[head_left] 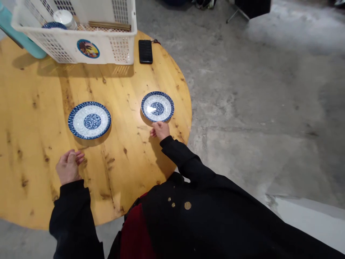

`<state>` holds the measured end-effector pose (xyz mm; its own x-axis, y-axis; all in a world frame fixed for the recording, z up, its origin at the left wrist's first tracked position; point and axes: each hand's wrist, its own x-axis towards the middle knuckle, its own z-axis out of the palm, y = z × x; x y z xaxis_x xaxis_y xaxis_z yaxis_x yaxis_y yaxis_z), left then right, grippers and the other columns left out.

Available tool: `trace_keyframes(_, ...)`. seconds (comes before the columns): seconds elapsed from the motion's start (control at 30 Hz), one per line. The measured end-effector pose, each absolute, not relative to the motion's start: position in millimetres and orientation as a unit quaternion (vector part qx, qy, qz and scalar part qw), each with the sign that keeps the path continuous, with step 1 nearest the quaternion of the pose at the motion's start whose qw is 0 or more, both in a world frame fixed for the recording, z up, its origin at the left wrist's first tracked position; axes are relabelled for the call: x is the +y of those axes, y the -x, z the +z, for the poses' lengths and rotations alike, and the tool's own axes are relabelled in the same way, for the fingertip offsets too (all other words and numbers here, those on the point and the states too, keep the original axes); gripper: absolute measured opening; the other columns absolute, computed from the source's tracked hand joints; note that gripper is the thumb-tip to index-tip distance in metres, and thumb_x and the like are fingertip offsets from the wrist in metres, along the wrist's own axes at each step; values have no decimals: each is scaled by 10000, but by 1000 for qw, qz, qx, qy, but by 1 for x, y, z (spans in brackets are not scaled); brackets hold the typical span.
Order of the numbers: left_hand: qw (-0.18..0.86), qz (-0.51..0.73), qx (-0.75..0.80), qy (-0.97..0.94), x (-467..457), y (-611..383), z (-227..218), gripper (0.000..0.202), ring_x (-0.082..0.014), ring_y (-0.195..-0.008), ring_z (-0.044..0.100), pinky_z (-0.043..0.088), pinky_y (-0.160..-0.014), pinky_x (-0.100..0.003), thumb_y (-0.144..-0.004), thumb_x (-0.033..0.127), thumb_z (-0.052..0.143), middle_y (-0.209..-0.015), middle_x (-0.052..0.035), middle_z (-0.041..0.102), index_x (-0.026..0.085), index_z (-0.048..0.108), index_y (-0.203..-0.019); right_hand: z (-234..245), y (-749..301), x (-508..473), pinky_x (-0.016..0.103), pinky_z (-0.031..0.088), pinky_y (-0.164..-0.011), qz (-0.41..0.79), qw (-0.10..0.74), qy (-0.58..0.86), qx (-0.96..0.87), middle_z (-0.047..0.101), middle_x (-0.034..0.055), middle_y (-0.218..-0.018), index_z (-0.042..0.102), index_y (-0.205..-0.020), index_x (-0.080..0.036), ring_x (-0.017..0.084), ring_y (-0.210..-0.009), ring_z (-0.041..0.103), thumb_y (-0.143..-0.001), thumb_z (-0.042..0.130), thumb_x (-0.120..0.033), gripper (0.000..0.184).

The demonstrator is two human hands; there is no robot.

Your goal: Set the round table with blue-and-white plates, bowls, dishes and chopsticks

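Note:
Two blue-and-white patterned plates lie flat on a round wooden table (pixel 32 108). The larger plate (pixel 89 120) is left of centre and the smaller plate (pixel 157 106) is near the table's right edge. My right hand (pixel 160 130) rests on the wood right at the smaller plate's near rim, its fingers curled in with nothing visible in them. My left hand (pixel 68 167) lies on the table a little below and left of the larger plate, fingers loosely stretched and holding nothing. Both arms wear black sleeves.
A white perforated basket (pixel 81 43) stands at the table's far side and holds a white bowl (pixel 64 18), a blue-rimmed dish (pixel 54 25) and brown chopsticks (pixel 109 26). A black phone (pixel 145 51) lies right of it. A teal object (pixel 16 36) sits far left. Grey concrete floor (pixel 256 108) surrounds the table.

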<state>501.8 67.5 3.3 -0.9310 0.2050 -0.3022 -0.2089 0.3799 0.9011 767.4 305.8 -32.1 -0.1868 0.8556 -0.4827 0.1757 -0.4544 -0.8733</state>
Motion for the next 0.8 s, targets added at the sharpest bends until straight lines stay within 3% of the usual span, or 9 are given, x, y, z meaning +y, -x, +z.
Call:
trace_keyframes(0.1, 195, 560, 805, -1, 66, -494, 0, 160, -92, -636, 660, 521, -598, -189, -777, 215, 592, -738, 2, 677, 131, 624, -910, -35, -795, 319, 148, 413, -322, 534, 337, 663, -402, 532, -93, -429, 472, -820, -215, 96, -336, 539, -883, 606, -322, 183)
trace_keyframes(0.23, 196, 561, 805, 12, 66, -486, -5, 184, -99, -619, 647, 513, -589, -199, -761, 234, 608, -730, -11, 670, 120, 616, -905, -44, -821, 336, 161, 431, -311, 511, 329, 708, -361, 563, -87, -461, 433, -886, -225, 98, -323, 524, -889, 606, -418, 259)
trace_keyframes(0.4, 195, 536, 821, -33, 73, -475, -8, 221, -110, -635, 637, 490, -586, -205, -771, 292, 589, -758, -29, 664, 121, 612, -910, -61, -817, 352, 200, 491, -324, 524, 325, 681, -394, 591, -46, -502, 461, -819, -217, 120, -351, 565, -887, 571, -330, 171)
trace_keyframes(0.53, 189, 482, 852, -81, 82, -465, -12, 245, -148, -667, 654, 483, -608, -241, -779, 321, 587, -763, -46, 666, 122, 617, -921, -73, -807, 353, 217, 528, -342, 515, 336, 666, -422, 541, -54, -452, 455, -744, -231, 148, -373, 595, -801, 566, -175, 137)
trace_keyframes(0.8, 166, 348, 912, -143, 106, -449, -13, 258, -260, -911, 666, 475, -818, -337, -819, 383, 616, -827, -88, 710, 161, 631, -949, -84, -805, 354, 290, 596, -400, 520, 360, 658, -409, 512, -55, -453, 430, -708, -235, 188, -412, 639, -697, 550, -113, 172)
